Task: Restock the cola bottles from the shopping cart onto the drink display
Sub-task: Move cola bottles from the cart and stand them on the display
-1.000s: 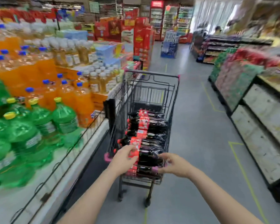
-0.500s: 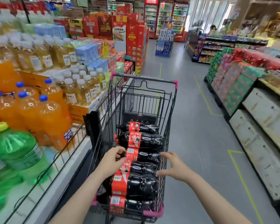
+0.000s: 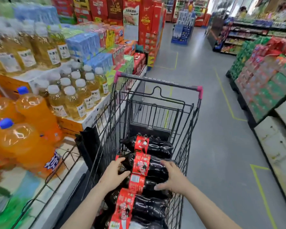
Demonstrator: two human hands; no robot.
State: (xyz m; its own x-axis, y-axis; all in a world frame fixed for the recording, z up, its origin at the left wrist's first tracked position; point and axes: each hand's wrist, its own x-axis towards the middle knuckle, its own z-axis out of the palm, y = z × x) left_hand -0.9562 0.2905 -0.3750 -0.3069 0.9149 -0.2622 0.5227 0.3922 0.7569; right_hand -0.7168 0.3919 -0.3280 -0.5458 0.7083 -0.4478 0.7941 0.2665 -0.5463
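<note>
Inside the black wire shopping cart [image 3: 157, 103], near its left wall, both hands, left [image 3: 113, 175] and right [image 3: 173, 177], grasped one dark, red-labelled plastic cola bottle [image 3: 144, 165]; its slick curved body could slip during lifting.

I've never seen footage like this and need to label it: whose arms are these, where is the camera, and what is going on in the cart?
No machine here: a person wears a wide-angle camera on the head, looking forward and down, so you see their own bare arms. They stand behind a wire shopping cart in a shop aisle. Big cola bottles with red labels lie on their sides in it. The left hand and the right hand are closing on the two ends of one cola bottle, second from the far end of the row. On the left stands the drink display, with orange soda bottles and pale yellow drinks.
</note>
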